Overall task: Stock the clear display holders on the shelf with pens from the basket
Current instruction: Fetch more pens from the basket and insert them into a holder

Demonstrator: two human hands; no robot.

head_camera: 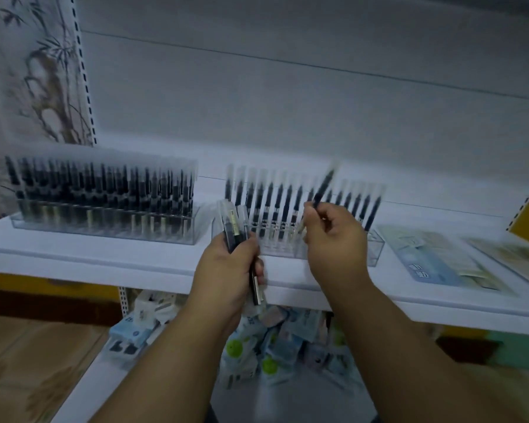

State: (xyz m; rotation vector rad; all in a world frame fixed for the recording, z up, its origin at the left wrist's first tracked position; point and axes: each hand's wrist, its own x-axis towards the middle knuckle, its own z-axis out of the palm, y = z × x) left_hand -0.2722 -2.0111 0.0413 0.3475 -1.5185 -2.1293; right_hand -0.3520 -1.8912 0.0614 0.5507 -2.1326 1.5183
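Two clear display holders stand on the white shelf (89, 261). The left holder (104, 230) is packed with dark pens. The right holder (376, 248) carries a row of upright pens along its back. My left hand (226, 264) grips a bundle of pens (234, 227) upright in front of the right holder's left end. My right hand (333, 236) pinches a single dark pen (324, 187), tilted, over the middle of the right holder. The frame is motion-blurred. No basket is in view.
Flat printed packets (434, 257) lie on the shelf to the right of the holders. On the lower shelf beneath lies a heap of small packaged goods (281, 340). A slotted upright (84, 71) runs up the back left. A wooden floor shows at lower left.
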